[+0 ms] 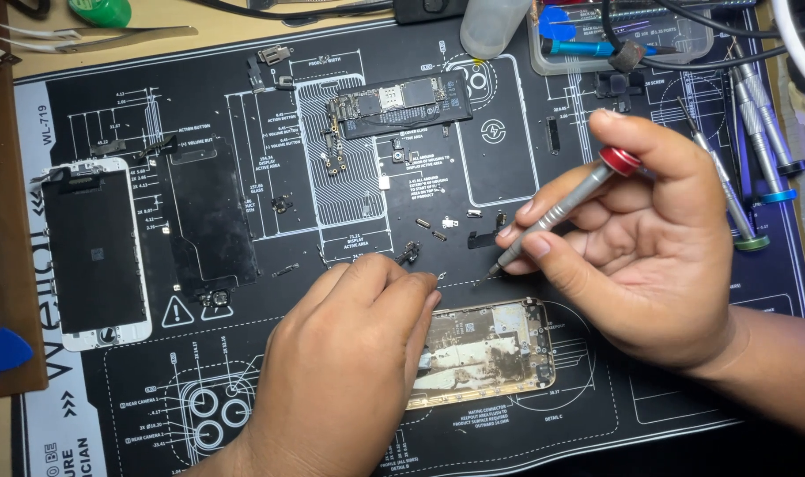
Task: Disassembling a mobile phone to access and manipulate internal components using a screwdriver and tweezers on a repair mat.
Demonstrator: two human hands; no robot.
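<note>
My left hand (pixel 345 353) rests palm down on the black work mat (pixel 676 389), its fingers lying over the left end of an opened gold phone housing (pixel 491 349). My right hand (pixel 632 256) grips a grey precision screwdriver (pixel 557 210) with a red cap, tilted down to the left. Its tip hovers just above the housing's top edge. A phone logic board (pixel 402 102) lies on the mat further back. Small screws and brackets (pixel 446 225) are scattered between the board and the housing.
A white phone screen assembly (pixel 93 252) lies face down at the left, a dark shield plate (pixel 210 216) beside it. Spare screwdrivers (pixel 755 124) lie at the right edge. A clear parts tray (pixel 614 35) and a bottle (pixel 492 25) stand at the back; tweezers (pixel 93 37) lie top left.
</note>
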